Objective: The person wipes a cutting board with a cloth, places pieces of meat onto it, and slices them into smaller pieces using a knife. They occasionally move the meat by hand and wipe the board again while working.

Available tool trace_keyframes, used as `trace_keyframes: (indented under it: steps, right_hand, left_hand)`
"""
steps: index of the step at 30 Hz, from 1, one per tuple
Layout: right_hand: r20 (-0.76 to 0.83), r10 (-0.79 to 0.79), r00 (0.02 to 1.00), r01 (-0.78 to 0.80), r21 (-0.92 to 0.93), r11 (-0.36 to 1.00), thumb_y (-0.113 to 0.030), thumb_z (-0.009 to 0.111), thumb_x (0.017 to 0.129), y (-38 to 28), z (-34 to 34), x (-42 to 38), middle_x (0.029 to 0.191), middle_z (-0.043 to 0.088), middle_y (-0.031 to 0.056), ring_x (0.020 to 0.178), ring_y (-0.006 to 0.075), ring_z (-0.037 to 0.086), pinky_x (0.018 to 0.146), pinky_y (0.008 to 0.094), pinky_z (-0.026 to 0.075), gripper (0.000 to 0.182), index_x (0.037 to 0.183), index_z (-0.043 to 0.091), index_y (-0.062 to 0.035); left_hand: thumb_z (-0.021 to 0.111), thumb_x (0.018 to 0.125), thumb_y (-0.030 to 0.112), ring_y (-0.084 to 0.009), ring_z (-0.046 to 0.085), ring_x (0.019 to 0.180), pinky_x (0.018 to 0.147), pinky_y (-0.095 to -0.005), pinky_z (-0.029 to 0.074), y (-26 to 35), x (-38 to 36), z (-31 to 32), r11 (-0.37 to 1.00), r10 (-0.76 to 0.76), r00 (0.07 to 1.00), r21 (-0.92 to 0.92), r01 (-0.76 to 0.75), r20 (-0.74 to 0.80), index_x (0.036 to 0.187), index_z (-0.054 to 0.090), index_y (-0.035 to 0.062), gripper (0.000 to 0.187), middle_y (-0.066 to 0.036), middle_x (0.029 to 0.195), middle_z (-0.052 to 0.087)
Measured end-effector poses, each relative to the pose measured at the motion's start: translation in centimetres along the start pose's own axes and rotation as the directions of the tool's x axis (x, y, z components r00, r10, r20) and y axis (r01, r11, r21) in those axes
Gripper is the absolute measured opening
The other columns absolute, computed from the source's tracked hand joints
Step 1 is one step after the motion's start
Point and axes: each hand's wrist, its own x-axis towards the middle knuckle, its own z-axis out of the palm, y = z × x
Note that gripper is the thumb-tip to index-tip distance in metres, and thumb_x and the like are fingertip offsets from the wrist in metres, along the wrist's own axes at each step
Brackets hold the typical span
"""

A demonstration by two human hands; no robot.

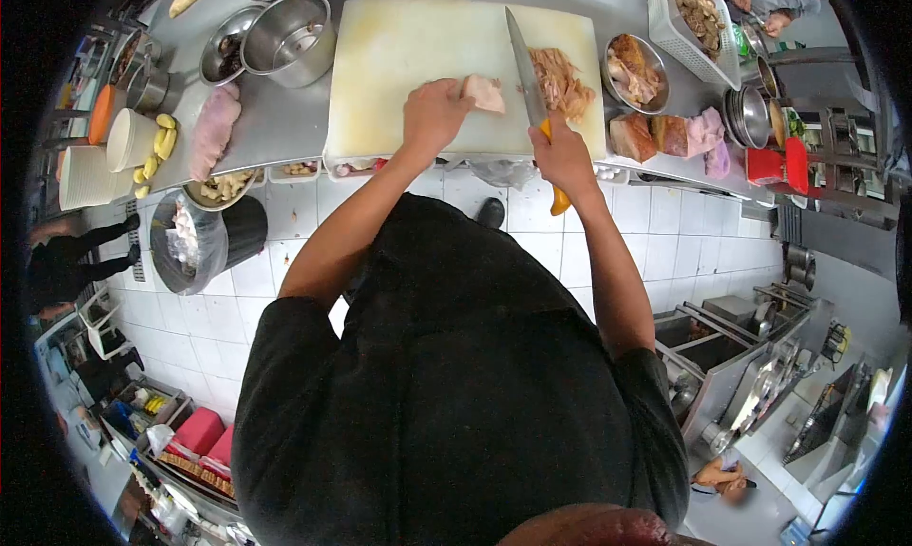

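Observation:
On a large white cutting board (408, 42), my left hand (435, 116) grips the left end of a pale piece of meat (485, 94), fingers closed against it. My right hand (563, 156) is wrapped round the yellow handle of a long kitchen knife (524, 66). Its blade points away from me, lying between the pale piece and a heap of sliced meat (562, 82) on the board's right side. The blade is apart from the piece in my left hand. How the fingertips of my left hand sit under the meat is partly hidden.
Left of the board are steel bowls (289, 40) and a long pink slab of meat (217, 128). To the right stand a bowl of meat (635, 74), meat chunks (670, 135) and a white basket (693, 33). A lined bin (190, 242) stands below left. Another person's hands (774, 21) show top right.

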Motion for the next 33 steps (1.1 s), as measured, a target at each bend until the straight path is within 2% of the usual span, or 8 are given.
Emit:
trace_keyframes:
  steps: [2,6,16,19,22,26,29,33]
  right_hand:
    - [0.016,-0.019,1.0,0.019,0.0,1.0,-0.026,0.055,0.096,0.1,0.0,0.0,0.071,0.063,0.0207,0.052,0.0303,0.064,0.051,0.0418,0.051,0.033,0.112,0.047,0.0015]
    - [0.105,0.03,0.994,-0.033,0.023,0.999,-0.025,0.053,0.097,-1.7,-0.2,0.8,0.07,0.062,0.0176,0.05,0.0267,0.063,0.048,0.0387,0.051,0.029,0.108,0.046,0.001]
    - [0.284,0.169,0.944,-0.158,-0.06,0.986,-0.024,0.051,0.098,-6.3,-3.2,0.8,0.07,0.061,0.0196,0.049,0.0275,0.063,0.045,0.0388,0.05,0.029,0.106,0.042,0.003]
    - [-0.071,-0.335,0.939,0.306,-0.268,0.914,-0.023,0.051,0.098,0.5,3.8,2.8,0.071,0.06,0.0206,0.048,0.0289,0.062,0.045,0.0392,0.05,0.029,0.107,0.042,0.0039]
    - [0.228,0.098,0.969,-0.127,0.118,0.985,-0.022,0.051,0.098,-4.0,-0.1,3.5,0.073,0.06,0.0219,0.049,0.0309,0.062,0.045,0.0396,0.051,0.03,0.107,0.041,0.0049]
    - [0.288,0.165,0.943,-0.173,0.003,0.985,-0.021,0.051,0.098,-6.3,-1.8,2.3,0.074,0.06,0.0221,0.051,0.0311,0.063,0.045,0.0394,0.051,0.03,0.106,0.041,0.0059]
    - [0.002,-0.261,0.965,0.256,-0.19,0.948,-0.02,0.051,0.098,-0.7,3.4,3.2,0.074,0.06,0.0224,0.049,0.0305,0.063,0.044,0.0398,0.051,0.03,0.107,0.04,0.0064]
    - [0.228,0.062,0.972,-0.069,0.021,0.997,-0.019,0.052,0.096,-4.2,0.1,4.8,0.074,0.061,0.0253,0.046,0.0313,0.062,0.045,0.0419,0.05,0.03,0.106,0.039,0.0061]
  left_hand:
    - [0.076,0.078,0.021,-0.0232,0.067,0.08,0.074,-0.0329,0.055,-1.0,-0.6,-0.3,0.938,0.269,0.953,0.263,-0.226,-0.142,0.105,0.071,0.0022,0.034,-0.015,0.103,0.066]
    - [0.075,0.078,0.015,-0.0272,0.067,0.082,0.077,-0.035,0.055,-3.0,0.4,1.1,0.908,0.42,0.908,0.021,-0.419,-0.012,0.105,0.071,0.002,0.03,-0.013,0.103,0.064]
    - [0.07,0.081,0.008,-0.0282,0.066,0.081,0.072,-0.0361,0.054,-2.6,0.6,3.4,0.903,0.403,0.903,-0.099,-0.419,-0.151,0.088,0.072,0.001,0.01,-0.012,0.097,0.065]
    - [0.071,0.083,0.01,-0.0266,0.067,0.081,0.074,-0.0335,0.055,-3.0,0.6,3.7,0.898,0.423,0.896,-0.067,-0.434,-0.134,0.091,0.073,0.0017,0.012,-0.011,0.1,0.067]
    - [0.071,0.083,0.009,-0.0266,0.067,0.082,0.075,-0.0338,0.055,-2.9,0.1,3.5,0.892,0.433,0.89,-0.07,-0.446,-0.145,0.09,0.073,0.0015,0.011,-0.01,0.099,0.067]
    - [0.071,0.082,0.008,-0.0271,0.066,0.084,0.076,-0.0346,0.055,-2.8,0.2,3.4,0.882,0.457,0.873,-0.036,-0.469,-0.171,0.09,0.072,0.001,0.011,-0.011,0.099,0.067]
    - [0.071,0.082,0.008,-0.0275,0.066,0.086,0.077,-0.0352,0.055,-2.8,0.6,3.6,0.872,0.476,0.862,-0.034,-0.488,-0.173,0.09,0.072,0.0007,0.011,-0.011,0.099,0.067]
    - [0.071,0.082,0.007,-0.028,0.066,0.087,0.078,-0.0357,0.055,-2.7,0.5,3.4,0.882,0.462,0.871,-0.017,-0.471,-0.166,0.09,0.072,0.0005,0.011,-0.011,0.099,0.067]
